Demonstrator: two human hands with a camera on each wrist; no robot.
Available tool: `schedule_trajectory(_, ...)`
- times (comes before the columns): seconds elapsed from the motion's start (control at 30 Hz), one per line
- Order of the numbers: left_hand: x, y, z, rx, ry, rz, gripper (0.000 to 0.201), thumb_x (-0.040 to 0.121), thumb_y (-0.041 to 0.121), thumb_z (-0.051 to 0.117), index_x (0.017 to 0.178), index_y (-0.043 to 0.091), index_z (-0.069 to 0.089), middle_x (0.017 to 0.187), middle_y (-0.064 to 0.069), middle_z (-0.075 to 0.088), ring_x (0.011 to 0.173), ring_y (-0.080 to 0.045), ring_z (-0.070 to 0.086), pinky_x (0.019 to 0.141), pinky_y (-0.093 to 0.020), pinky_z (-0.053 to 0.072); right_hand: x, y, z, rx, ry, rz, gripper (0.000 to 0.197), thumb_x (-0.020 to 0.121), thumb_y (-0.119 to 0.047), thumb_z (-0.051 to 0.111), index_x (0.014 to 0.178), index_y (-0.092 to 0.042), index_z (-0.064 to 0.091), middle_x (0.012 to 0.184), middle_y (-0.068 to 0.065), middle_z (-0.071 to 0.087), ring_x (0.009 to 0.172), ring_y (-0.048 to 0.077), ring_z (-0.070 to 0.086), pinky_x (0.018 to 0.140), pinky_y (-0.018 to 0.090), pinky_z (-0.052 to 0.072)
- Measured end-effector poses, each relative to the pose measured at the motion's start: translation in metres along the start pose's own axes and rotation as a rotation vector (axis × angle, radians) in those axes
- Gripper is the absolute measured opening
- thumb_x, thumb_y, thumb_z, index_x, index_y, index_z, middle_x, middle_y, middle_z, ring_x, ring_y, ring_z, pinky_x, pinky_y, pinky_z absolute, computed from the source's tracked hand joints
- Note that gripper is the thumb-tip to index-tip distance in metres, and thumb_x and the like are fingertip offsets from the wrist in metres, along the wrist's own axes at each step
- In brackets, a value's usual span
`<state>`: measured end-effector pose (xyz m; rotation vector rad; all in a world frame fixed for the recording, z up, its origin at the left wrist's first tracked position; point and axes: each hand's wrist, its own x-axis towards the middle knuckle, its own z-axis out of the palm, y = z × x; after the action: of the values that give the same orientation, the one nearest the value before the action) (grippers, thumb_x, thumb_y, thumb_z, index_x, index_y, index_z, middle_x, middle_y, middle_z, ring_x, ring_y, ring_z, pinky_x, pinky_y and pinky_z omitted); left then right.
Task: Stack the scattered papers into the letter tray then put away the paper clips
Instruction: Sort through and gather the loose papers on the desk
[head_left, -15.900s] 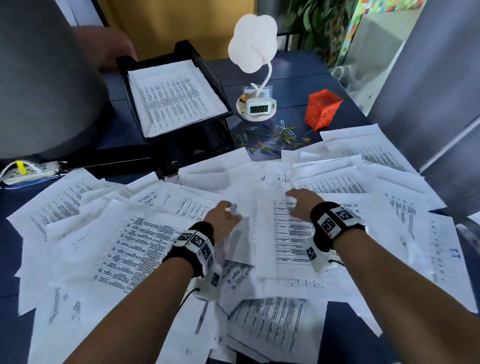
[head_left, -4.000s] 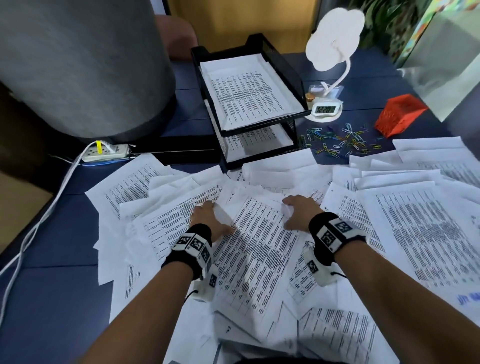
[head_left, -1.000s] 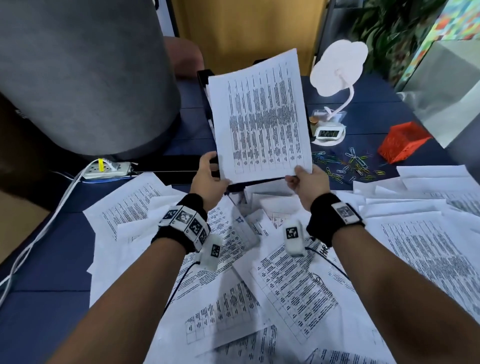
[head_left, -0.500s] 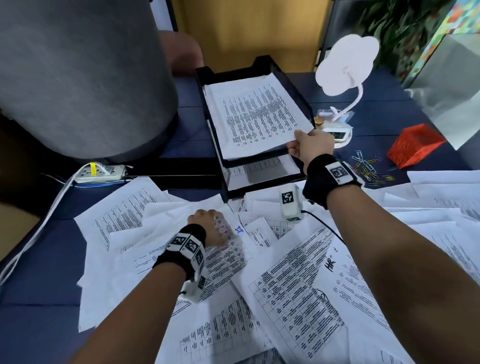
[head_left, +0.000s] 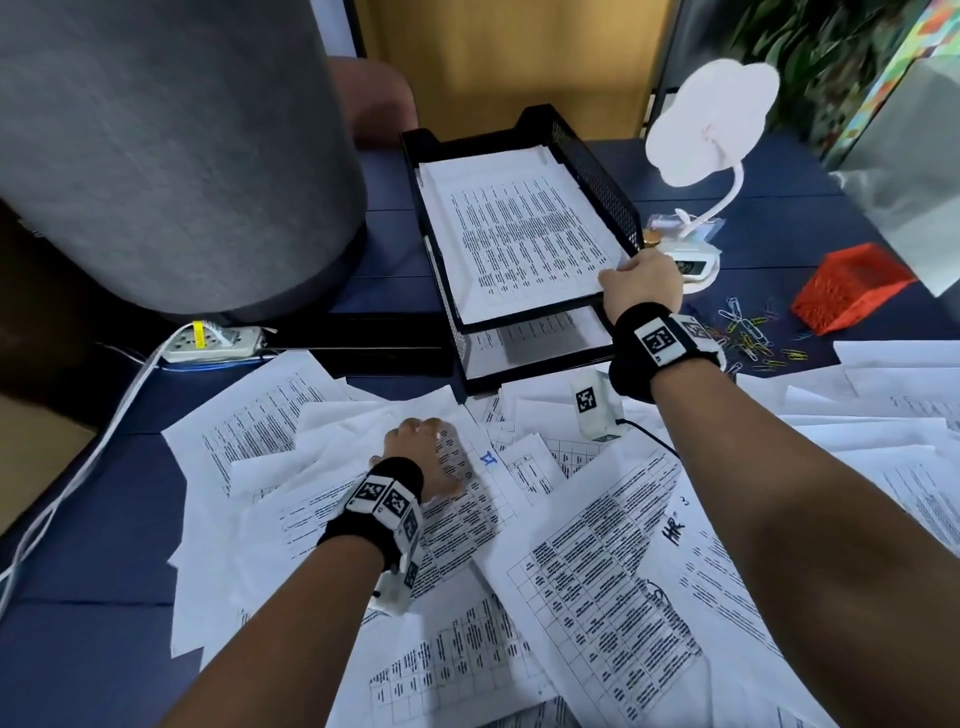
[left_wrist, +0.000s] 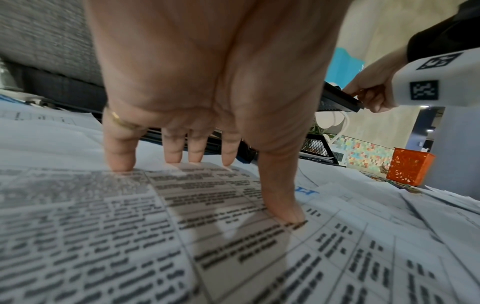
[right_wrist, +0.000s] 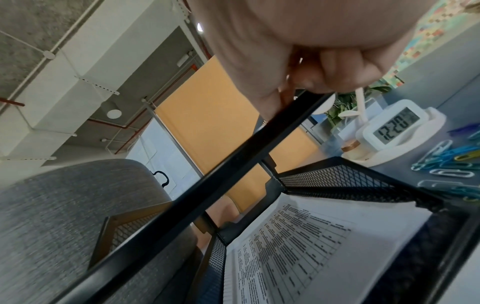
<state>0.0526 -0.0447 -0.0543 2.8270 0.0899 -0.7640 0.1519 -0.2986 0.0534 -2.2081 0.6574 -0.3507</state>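
The printed text on the scattered papers is too blurred to read; only handwritten "HR" and a blue "17" show. The left hand presses them with straight fingers. The right hand pinches the letter tray front corner, hiding the digital clock, reading 12:20. Paper clips lie on the desk.

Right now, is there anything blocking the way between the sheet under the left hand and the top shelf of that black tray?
Nothing visible blocks it. The left hand presses fingertips on a loose sheet near the letter tray, whose open front faces the pile. Only the right hand sits at the top shelf's front right corner, gripping its rim.
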Motion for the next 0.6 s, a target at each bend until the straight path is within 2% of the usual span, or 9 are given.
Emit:
schedule_trajectory(0.13, -0.004, -0.002, 0.002, -0.047, 0.030, -0.005, 0.089, 0.069, 0.046, 0.077, 0.143, 0.029, 0.030, 0.143, -0.005, 0.033, 0.132, -0.027, 0.032, 0.104, -0.051, 0.038, -0.004, 0.003, -0.001, 0.058, 0.007, 0.047, 0.012, 0.079, -0.014, 0.061, 0.074, -0.014, 0.050, 0.081, 0.008, 0.059, 0.082, 0.025, 0.059, 0.068, 0.027, 0.041)
schedule_trajectory(0.2, -0.007, -0.004, 0.002, -0.076, 0.028, 0.002, 0.089, 0.070, 0.048, 0.076, 0.143, 0.030, 0.029, 0.147, -0.004, 0.030, 0.134, -0.027, 0.030, 0.105, -0.052, 0.037, -0.007, 0.004, 0.000, 0.113, 0.005, 0.060, 0.019, 0.079, -0.018, 0.062, 0.085, -0.012, 0.046, 0.079, 0.003, 0.054, 0.080, 0.024, 0.054, 0.068, 0.028, 0.039)
schedule_trajectory(0.27, -0.010, -0.007, 0.004, -0.082, 0.033, 0.008, 0.090, 0.071, 0.050, 0.075, 0.144, 0.030, 0.027, 0.149, -0.005, 0.027, 0.136, -0.027, 0.029, 0.107, -0.052, 0.034, -0.013, 0.006, -0.001, 0.178, 0.012, 0.070, 0.028, 0.080, -0.023, 0.064, 0.094, -0.013, 0.041, 0.087, 0.004, 0.053, 0.081, 0.023, 0.051, 0.072, 0.030, 0.041)
schedule_trajectory(0.47, -0.027, -0.022, 0.005, -0.037, 0.066, -0.007, 0.090, 0.072, 0.057, 0.069, 0.145, 0.030, 0.023, 0.153, -0.007, 0.023, 0.140, -0.027, 0.025, 0.113, -0.052, 0.022, -0.046, 0.020, -0.004, 0.180, -0.026, 0.036, 0.024, 0.085, -0.024, 0.061, 0.101, -0.008, 0.051, 0.090, 0.003, 0.053, 0.085, 0.022, 0.051, 0.071, 0.024, 0.034)
schedule_trajectory(0.6, -0.043, -0.038, 0.005, 0.001, 0.056, -0.087, 0.098, 0.069, 0.066, 0.069, 0.147, 0.031, 0.020, 0.156, -0.009, 0.018, 0.143, -0.030, 0.019, 0.114, -0.056, 0.017, -0.080, 0.040, -0.001, 0.087, -0.198, 0.014, 0.021, 0.087, -0.019, 0.061, 0.102, -0.004, 0.060, 0.096, 0.008, 0.061, 0.092, 0.024, 0.057, 0.075, 0.024, 0.039)
